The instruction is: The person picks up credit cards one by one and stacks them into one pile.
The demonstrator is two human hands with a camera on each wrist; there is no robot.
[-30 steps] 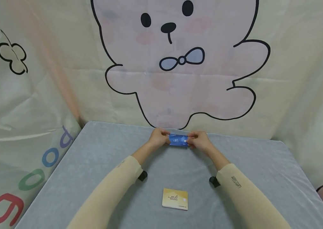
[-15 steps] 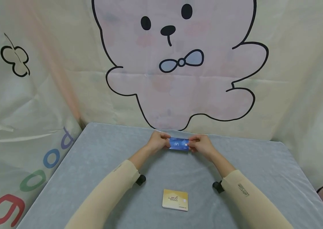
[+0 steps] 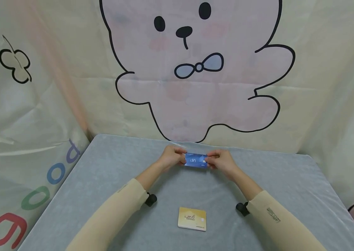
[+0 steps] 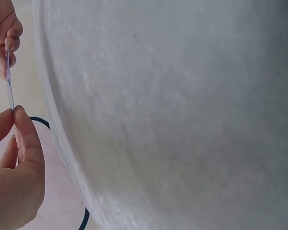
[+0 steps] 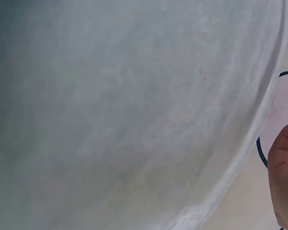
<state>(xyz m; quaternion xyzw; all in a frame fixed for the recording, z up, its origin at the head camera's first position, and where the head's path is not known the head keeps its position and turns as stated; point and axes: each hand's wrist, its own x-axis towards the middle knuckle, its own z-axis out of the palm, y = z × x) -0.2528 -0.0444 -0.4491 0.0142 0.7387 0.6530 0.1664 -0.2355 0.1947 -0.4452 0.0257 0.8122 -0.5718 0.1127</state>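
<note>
A blue card (image 3: 195,160) with "VIP" printed on it, upside down in the head view, is held above the far part of the table. My left hand (image 3: 171,157) pinches its left edge between thumb and fingers. At the opposite short edge, my right hand (image 3: 222,161) pinches it too. Seen edge-on in the left wrist view, the card (image 4: 9,88) is a thin strip between both hands. The right wrist view catches only part of the right hand (image 5: 284,175), with the card out of sight. Nearer my body lies a yellow stack of cards (image 3: 191,219).
A grey-blue cloth covers the table (image 3: 107,167). Behind it hangs a pale curtain (image 3: 315,115) printed with a cartoon bear, close to the table's far edge. Small black wrist cameras stick out from each sleeve, like the left camera (image 3: 151,200).
Both hands have brought the blue card slightly nearer my body, and its printed face shows more fully. The forearms have spread a little apart. The yellow stack stays put.
</note>
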